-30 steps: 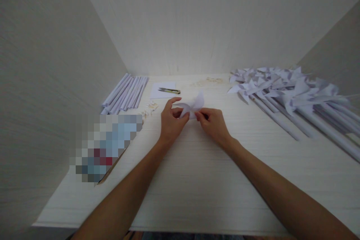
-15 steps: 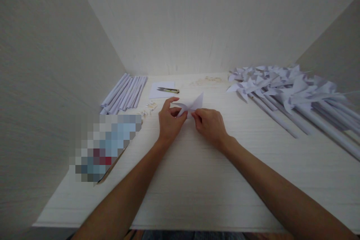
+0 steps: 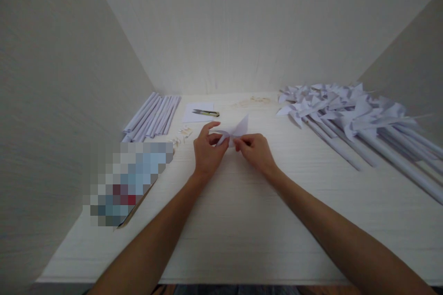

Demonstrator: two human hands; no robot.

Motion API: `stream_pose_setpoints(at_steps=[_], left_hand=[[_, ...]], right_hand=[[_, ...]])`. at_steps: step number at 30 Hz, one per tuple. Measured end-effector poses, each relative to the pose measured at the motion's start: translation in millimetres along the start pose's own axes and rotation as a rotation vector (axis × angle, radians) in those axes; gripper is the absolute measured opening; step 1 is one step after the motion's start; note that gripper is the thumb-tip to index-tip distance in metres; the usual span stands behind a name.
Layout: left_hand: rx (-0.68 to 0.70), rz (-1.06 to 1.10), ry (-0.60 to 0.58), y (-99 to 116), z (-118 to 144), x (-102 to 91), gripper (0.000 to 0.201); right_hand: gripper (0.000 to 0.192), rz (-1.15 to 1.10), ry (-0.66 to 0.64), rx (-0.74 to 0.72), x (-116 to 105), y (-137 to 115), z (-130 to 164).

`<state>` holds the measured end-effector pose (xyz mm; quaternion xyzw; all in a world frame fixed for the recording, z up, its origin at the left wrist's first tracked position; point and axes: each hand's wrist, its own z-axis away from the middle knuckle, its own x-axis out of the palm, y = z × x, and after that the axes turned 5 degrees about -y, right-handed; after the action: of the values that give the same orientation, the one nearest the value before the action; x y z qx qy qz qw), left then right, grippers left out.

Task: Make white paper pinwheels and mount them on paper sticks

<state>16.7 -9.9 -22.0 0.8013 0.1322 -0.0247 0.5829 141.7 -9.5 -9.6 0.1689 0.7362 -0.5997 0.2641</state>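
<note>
Along the far left of the white table [image 3: 242, 221], a bundle of rolled paper sticks [image 3: 152, 116] lies side by side, with a blurred patch [image 3: 129, 182] nearer. Right of the sticks, small snips [image 3: 206, 112] rest on a paper square [image 3: 199, 111], and a few tiny pale pieces [image 3: 183, 133] lie just nearer.

At centre, the left hand [image 3: 206, 153] and right hand [image 3: 255, 153] meet on a folded paper piece [image 3: 235, 132], held low over the table. Both pinch it narrowly, thumb against fingertips, with 1 pointed flap standing up between them. Judging by the hold, neat work here calls for keeping the folds gathered at the middle without creasing the flaps.

At far right, a heap of finished paper pinwheels [image 3: 349, 108] lies on long sticks, well apart from the hands.
</note>
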Motion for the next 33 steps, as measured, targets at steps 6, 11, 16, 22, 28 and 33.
stream_pose_setpoints(at_steps=[6,11,16,22,28,33], left_hand=[[0.004,0.019,0.001,0.7,0.5,0.6,0.042],[-0.015,0.038,0.007,-0.2,-0.3,0.6,0.043],[-0.003,0.034,0.006,0.8,0.1,0.6,0.043],[0.006,0.035,-0.003,1.7,0.6,0.1,0.042],[0.033,-0.021,0.010,0.5,1.0,0.0,0.041],[0.043,-0.029,0.006,0.9,2.2,1.6,0.042]], right_hand=[[0.030,-0.066,-0.060,0.024,-2.3,2.0,-0.2],[0.025,0.330,0.089,-0.222,-1.6,0.1,6.9],[0.031,-0.167,-0.072,0.101,2.2,0.9,-0.8],[0.024,0.299,0.071,-0.157,0.0,-3.6,7.3],[0.033,-0.060,-0.023,-0.003,4.1,3.6,1.8],[0.029,0.204,0.042,-0.109,-0.1,3.4,6.6]])
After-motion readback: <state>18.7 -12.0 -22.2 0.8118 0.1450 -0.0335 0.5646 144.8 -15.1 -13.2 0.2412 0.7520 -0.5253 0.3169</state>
